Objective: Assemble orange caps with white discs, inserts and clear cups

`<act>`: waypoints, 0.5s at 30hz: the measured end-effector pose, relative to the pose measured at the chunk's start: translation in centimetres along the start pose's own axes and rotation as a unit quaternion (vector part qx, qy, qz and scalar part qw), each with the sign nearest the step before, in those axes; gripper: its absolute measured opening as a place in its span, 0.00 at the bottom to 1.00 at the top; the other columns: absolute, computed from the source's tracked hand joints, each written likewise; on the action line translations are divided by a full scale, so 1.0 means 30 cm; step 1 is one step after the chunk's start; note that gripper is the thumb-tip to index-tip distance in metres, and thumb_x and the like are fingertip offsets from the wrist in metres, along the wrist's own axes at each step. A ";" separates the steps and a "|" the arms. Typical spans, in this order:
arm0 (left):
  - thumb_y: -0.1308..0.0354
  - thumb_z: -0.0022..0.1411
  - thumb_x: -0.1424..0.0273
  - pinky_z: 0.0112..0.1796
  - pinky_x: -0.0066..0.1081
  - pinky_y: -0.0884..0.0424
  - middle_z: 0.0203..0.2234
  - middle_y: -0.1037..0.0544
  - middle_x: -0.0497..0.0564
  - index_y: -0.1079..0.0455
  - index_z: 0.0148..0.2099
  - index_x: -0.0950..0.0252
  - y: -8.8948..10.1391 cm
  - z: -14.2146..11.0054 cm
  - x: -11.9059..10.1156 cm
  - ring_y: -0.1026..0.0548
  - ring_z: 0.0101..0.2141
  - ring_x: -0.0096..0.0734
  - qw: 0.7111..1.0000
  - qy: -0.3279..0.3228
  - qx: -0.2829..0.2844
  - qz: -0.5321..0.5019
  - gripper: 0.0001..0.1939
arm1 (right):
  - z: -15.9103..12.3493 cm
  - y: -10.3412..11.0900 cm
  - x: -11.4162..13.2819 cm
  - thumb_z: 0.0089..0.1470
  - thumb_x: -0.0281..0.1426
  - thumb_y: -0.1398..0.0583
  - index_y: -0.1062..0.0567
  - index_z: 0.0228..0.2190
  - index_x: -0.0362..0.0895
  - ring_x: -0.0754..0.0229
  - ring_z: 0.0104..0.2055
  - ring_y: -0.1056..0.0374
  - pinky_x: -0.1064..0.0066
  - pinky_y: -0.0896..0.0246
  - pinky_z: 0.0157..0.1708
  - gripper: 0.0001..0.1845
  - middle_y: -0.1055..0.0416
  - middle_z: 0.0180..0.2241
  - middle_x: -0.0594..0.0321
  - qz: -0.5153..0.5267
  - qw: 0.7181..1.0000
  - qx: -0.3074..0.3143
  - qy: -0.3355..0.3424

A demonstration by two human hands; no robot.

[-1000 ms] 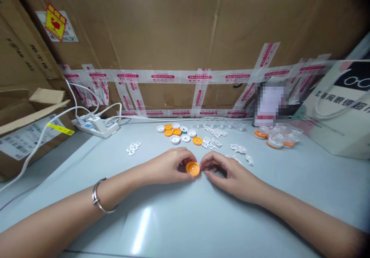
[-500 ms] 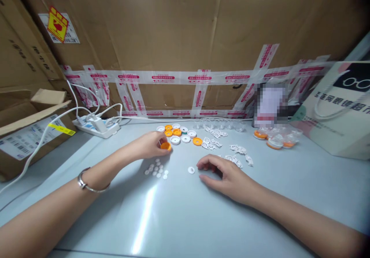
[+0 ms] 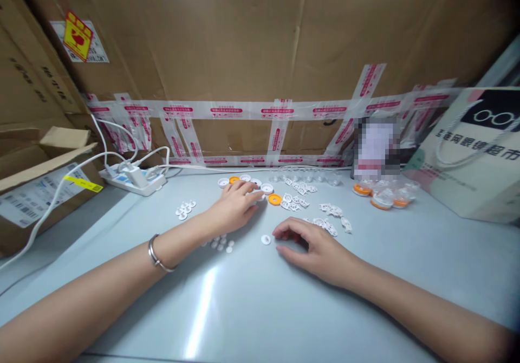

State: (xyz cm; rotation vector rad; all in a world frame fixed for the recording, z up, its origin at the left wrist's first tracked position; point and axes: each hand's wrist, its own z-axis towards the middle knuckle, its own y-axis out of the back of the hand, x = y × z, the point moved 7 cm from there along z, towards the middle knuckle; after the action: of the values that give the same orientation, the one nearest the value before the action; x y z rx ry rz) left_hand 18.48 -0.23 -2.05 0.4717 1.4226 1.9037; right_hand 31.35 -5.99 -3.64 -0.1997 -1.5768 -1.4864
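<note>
- Left hand [image 3: 235, 205] has moved right, over the rings [image 3: 267, 188], hiding several.
- The orange ring it pinched is out of sight.
- White pegs [image 3: 186, 208] are uncovered; small discs [image 3: 220, 247] are partly covered.

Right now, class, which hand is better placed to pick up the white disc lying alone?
The right hand, probably: it is open, just beside the white disc. The left hand is farther off, extended over the orange and white rings.

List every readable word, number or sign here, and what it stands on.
"网眼镜超市": bag; preceding characters unclear.
Glasses logo: bag.
"LM27": white label; remainder blurred.
Broken-glass sign: yellow sticker.
Too small or blurred: pink tape print, box label, yellow tag, left carton print.
</note>
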 end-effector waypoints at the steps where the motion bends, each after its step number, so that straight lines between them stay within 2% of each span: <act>1: 0.53 0.61 0.73 0.48 0.47 0.44 0.49 0.34 0.57 0.36 0.51 0.61 -0.012 0.002 -0.009 0.40 0.51 0.46 1.000 -0.006 0.005 0.002 0.16 | -0.001 0.001 -0.001 0.49 0.28 0.43 0.30 0.34 0.45 0.62 0.37 0.35 0.71 0.40 0.37 0.08 0.29 0.35 0.63 0.001 1.000 -0.001 0.000; 3: 0.53 0.61 0.74 0.49 0.47 0.45 0.48 0.33 0.57 0.34 0.48 0.61 -0.022 0.000 -0.018 0.40 0.50 0.45 1.000 -0.011 0.009 -0.006 0.14 | -0.003 0.002 -0.001 0.49 0.28 0.43 0.30 0.34 0.45 0.62 0.37 0.35 0.71 0.40 0.37 0.08 0.29 0.35 0.62 0.003 1.000 -0.001 0.002; 7: 0.49 0.59 0.72 0.48 0.43 0.43 0.44 0.32 0.55 0.32 0.39 0.62 0.000 -0.017 -0.016 0.38 0.48 0.42 0.999 -0.004 0.004 -0.042 0.07 | -0.006 0.002 0.000 0.49 0.28 0.43 0.30 0.35 0.46 0.61 0.37 0.35 0.70 0.39 0.37 0.08 0.29 0.36 0.62 0.006 1.000 0.001 0.009; 11: 0.46 0.58 0.69 0.48 0.41 0.44 0.44 0.31 0.54 0.33 0.39 0.63 0.001 -0.022 -0.003 0.37 0.48 0.41 0.998 0.013 0.010 -0.056 0.07 | -0.004 0.000 -0.003 0.49 0.28 0.43 0.30 0.34 0.45 0.62 0.37 0.35 0.71 0.40 0.37 0.07 0.29 0.35 0.62 0.000 1.000 0.004 0.004; 15: 0.48 0.60 0.67 0.46 0.40 0.45 0.37 0.27 0.51 0.33 0.37 0.63 -0.028 -0.018 0.008 0.33 0.44 0.38 0.996 0.027 0.039 -0.071 0.06 | -0.005 -0.002 -0.002 0.50 0.28 0.43 0.30 0.35 0.45 0.62 0.37 0.35 0.71 0.40 0.38 0.08 0.30 0.36 0.63 0.001 1.000 0.008 0.004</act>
State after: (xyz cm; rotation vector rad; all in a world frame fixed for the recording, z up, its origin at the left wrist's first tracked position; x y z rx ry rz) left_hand 18.24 -0.30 -3.05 0.3490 1.5290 1.7639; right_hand 31.43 -6.11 -3.74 -0.1858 -1.5816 -1.4705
